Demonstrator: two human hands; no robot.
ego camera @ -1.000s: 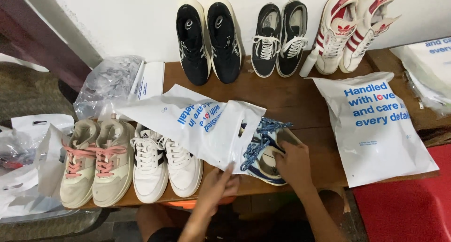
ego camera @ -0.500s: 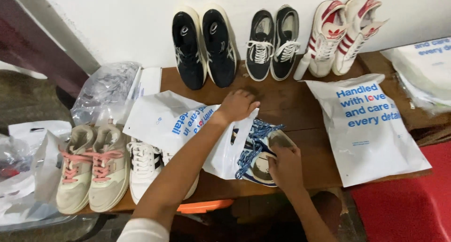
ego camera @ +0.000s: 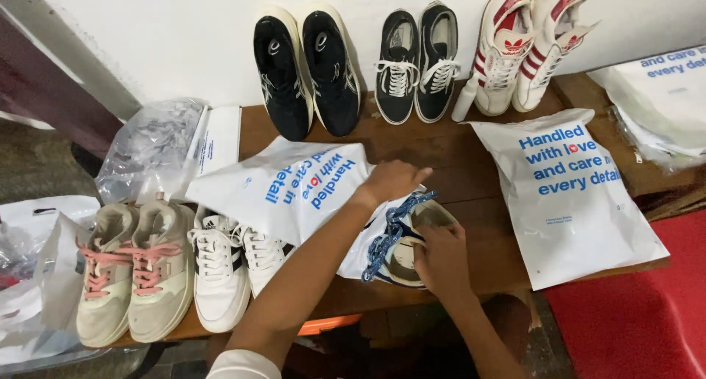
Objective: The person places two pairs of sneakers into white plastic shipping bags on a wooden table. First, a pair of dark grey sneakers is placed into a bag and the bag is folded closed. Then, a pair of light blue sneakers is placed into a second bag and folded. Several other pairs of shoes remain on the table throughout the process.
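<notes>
The wooden tabletop (ego camera: 471, 158) stands against a white wall (ego camera: 184, 33) and carries everything, so the shoes at its far edge can lean toes-up on the wall: a black pair (ego camera: 309, 66), a dark laced pair (ego camera: 415, 63) and a white pair with red stripes (ego camera: 526, 44), each set side by side where it is easy to see. A white mailer bag with blue print (ego camera: 570, 195) lies flat at the right, its near corner over the tabletop's edge, and more such bags (ego camera: 662, 92) are stacked on a surface further right. At the left a crumpled clear plastic bag (ego camera: 151, 147) rests beside a flat white packet (ego camera: 218, 138), and along the near edge a beige pair with pink laces (ego camera: 132, 265) and a white pair with dark stripes (ego camera: 232, 265) sit soles-down. In the middle lies another white mailer bag (ego camera: 287, 184), partly over the white pair; the left hand (ego camera: 393, 180) rests on top of it, fingers curled loosely downward, apparently pressing it flat and holding its mouth steady. At that mouth, just beside the bag's right end, is a cream shoe with blue patterned laces (ego camera: 412, 243), lying on its side. The right hand (ego camera: 441, 258) grips this shoe, fingers wrapped around its rim, seemingly so the shoe lines up with the bag's opening.
</notes>
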